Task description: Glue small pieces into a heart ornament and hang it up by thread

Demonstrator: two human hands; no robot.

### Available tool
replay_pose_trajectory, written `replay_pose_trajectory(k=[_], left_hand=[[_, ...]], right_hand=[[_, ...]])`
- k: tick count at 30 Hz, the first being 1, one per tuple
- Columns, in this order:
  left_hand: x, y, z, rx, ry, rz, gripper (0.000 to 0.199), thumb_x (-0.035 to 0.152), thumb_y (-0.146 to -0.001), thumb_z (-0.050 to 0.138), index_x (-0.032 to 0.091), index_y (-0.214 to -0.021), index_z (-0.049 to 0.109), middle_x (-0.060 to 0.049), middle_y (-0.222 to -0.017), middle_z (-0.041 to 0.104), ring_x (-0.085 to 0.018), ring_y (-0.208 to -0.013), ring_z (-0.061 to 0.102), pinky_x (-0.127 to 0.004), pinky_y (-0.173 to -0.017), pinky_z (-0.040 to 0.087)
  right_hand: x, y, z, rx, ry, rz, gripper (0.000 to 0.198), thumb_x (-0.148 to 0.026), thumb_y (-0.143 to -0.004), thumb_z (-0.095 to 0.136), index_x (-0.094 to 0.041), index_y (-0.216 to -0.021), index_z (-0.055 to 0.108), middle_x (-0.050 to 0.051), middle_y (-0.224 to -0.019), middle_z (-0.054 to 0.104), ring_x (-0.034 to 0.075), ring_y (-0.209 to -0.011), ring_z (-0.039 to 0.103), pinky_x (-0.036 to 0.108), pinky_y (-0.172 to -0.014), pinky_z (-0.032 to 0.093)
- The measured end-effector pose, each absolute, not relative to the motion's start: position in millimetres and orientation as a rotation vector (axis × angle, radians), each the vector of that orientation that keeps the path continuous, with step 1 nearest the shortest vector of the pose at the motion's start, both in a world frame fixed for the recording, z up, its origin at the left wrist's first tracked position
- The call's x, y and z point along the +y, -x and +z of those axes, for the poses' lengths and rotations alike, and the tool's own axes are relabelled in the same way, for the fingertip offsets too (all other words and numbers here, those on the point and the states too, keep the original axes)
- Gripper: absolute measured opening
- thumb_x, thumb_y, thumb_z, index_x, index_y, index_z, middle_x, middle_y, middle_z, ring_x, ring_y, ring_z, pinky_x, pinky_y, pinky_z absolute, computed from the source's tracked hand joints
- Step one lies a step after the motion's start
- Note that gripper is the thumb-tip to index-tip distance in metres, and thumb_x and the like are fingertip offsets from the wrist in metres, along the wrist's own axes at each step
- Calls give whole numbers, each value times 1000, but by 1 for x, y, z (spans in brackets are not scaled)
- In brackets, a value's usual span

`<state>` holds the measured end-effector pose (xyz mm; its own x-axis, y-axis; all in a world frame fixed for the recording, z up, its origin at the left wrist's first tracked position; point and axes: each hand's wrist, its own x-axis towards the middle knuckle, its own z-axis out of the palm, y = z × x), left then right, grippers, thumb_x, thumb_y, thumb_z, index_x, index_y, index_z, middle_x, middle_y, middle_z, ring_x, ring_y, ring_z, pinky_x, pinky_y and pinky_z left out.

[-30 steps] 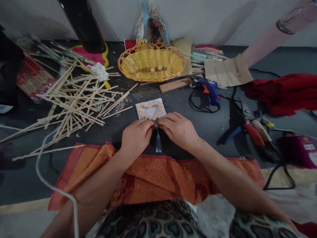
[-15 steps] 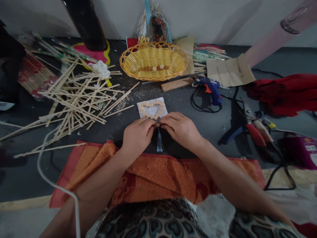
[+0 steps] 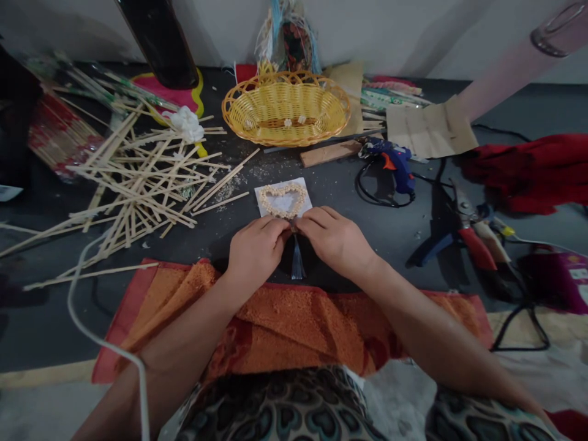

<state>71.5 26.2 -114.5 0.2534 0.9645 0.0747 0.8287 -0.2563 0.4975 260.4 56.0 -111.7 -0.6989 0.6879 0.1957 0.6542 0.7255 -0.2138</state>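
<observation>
- Widest on my feed is the dark table (image 3: 395,239), running across the view.
- Along its near edge I see the orange towel (image 3: 294,331), creased and red-bordered.
- To the left I have the heap of pale sticks (image 3: 133,202), crossing at all angles.
- Beyond the hands I make out the yellow basket (image 3: 257,107), with small pale pieces inside.
- I see the right hand (image 3: 337,242) with thumb and forefinger drawn together, no gap showing, pinching the upper end of the tassel.
- The left hand (image 3: 257,245) meets it, fingertips equally closed on that end; I cannot tell exactly which bit each has, as the fingers hide it.
- Off to the right I see the blue glue gun (image 3: 399,168), lying by its looped cable.
- Just past the fingertips I find the white square (image 3: 261,208), flat on the table.
- On that lies the beaded heart (image 3: 280,214), point toward the person.
- Smallest, I see the blue tassel (image 3: 297,260), its strands spread below the fingertips.
</observation>
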Motion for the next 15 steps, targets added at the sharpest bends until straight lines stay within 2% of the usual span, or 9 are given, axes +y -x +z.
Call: replay_pose_trajectory(k=[8, 15], left_hand=[[26, -71, -114, 1638, -2191, 522, 17, 20, -94, 49, 21, -98, 65, -4, -98, 70, -20, -93, 65, -30, -81, 49], [26, -71, -115, 1644, -2180, 544, 17, 21, -93, 51, 23, -100, 66, -4, -100, 71, -20, -95, 66, -31, -82, 50]], right_hand=[[50, -255, -101, -2755, 1087, 64, 24, -15, -97, 43, -12, -100, 67, 11, -95, 64, 22, -88, 55, 34, -77, 48], [56, -262, -111, -2524, 1093, 388, 22, -19, -98, 45, -14, -102, 67, 10, -98, 66, 20, -94, 60, 34, -84, 51]])
